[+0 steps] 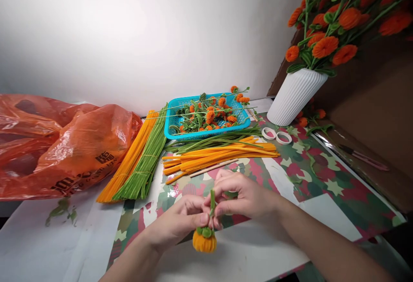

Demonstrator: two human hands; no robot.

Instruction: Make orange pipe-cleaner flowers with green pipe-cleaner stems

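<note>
Between my two hands hangs a yellow-orange pipe-cleaner flower [204,242], its head pointing down and its short green stem [212,200] pointing up. My left hand [183,219] is closed, with thumb and fingers pinching the stem just above the green base of the flower. My right hand [240,194] is also closed, its thumb and fingers at the stem a little higher up. Exactly what the right fingertips pinch is partly hidden. Just beyond the hands lies a pile of orange pipe cleaners [222,154] with a thin wooden stick [213,168] beside it.
A blue basket [208,135] holds small orange flowers and green stems. Orange and green pipe-cleaner bundles [142,170] lean near a red plastic bag [80,144]. Two white tape rolls [276,136], a white vase [295,97] of orange flowers and a pink-handled cutter [368,159] are right.
</note>
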